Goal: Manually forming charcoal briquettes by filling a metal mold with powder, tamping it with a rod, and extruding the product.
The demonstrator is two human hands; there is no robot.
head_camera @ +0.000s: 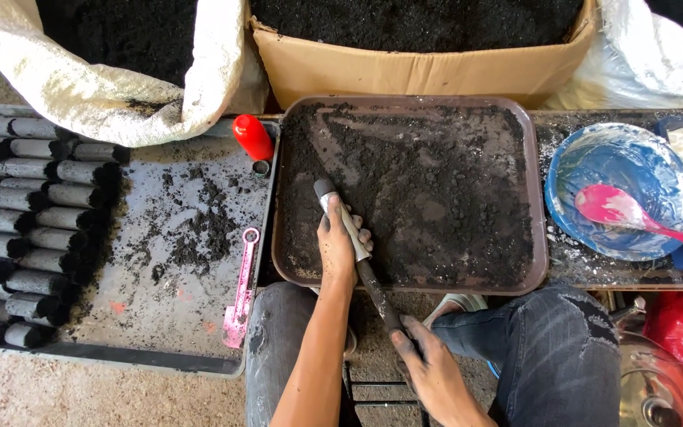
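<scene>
Holding a long tube tool with both hands, the person is pressing its open end down into the dark powder that is lying spread in the brown tray. The left hand is closed around the pale upper part of the tube, just behind the tip, which is touching the powder near the left side of the tray. The right hand is gripping the dark lower end of the same tool, near the person's knees and outside the tray. To do this step well, it seems wise to be keeping the tube steady and pushing it into a thicker patch of powder, because the layer is looking thin and scraped in several places. On the grey tray at the left, black cylinders are lying in rows, well apart from both hands, and a pink strip is resting near its right edge.
</scene>
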